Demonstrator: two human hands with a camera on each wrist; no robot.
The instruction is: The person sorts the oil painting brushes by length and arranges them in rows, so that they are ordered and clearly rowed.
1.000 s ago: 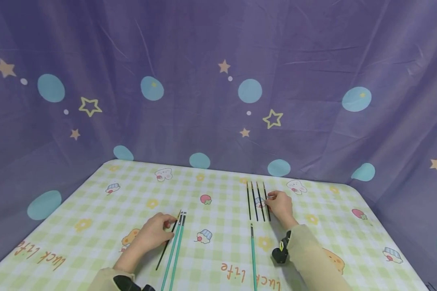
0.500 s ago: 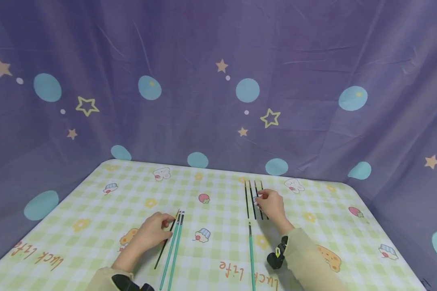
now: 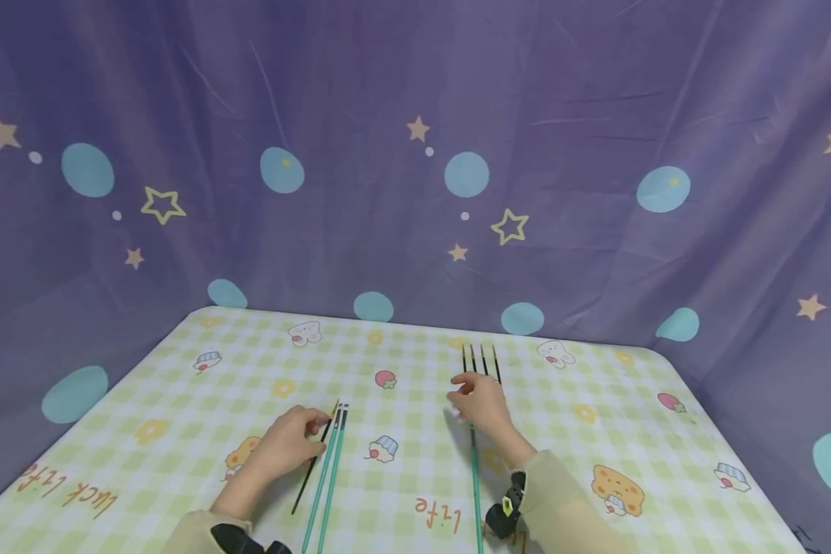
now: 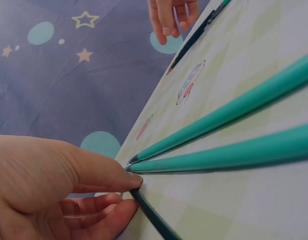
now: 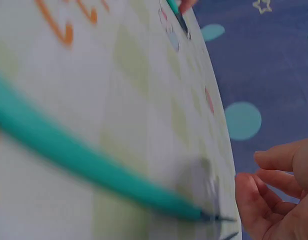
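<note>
My left hand (image 3: 289, 444) pinches a thin black paintbrush (image 3: 310, 483) between thumb and fingers, near its bristle end. Close by on the right lie two teal-handled paintbrushes (image 3: 332, 482), almost side by side. In the left wrist view, the black handle (image 4: 153, 216) runs down from the thumb. My right hand (image 3: 483, 402) is above the cloth with thumb and fingers apart and holds nothing. It covers the lower parts of several black paintbrushes (image 3: 496, 365) lying in a row. Below it, another teal-handled paintbrush (image 3: 475, 485) points toward the row; its tip is partly hidden.
A green-and-white checked tablecloth (image 3: 415, 431) with printed cartoons covers the table. Behind the far edge hangs a purple curtain (image 3: 388, 254) with stars and blue dots. A small black device (image 3: 504, 514) is strapped at the right wrist.
My right hand has moved left and toward me, from the rightmost black paintbrush across the row to above the teal paintbrush's tip. My left hand stays at its black paintbrush. The view shifts slightly.
</note>
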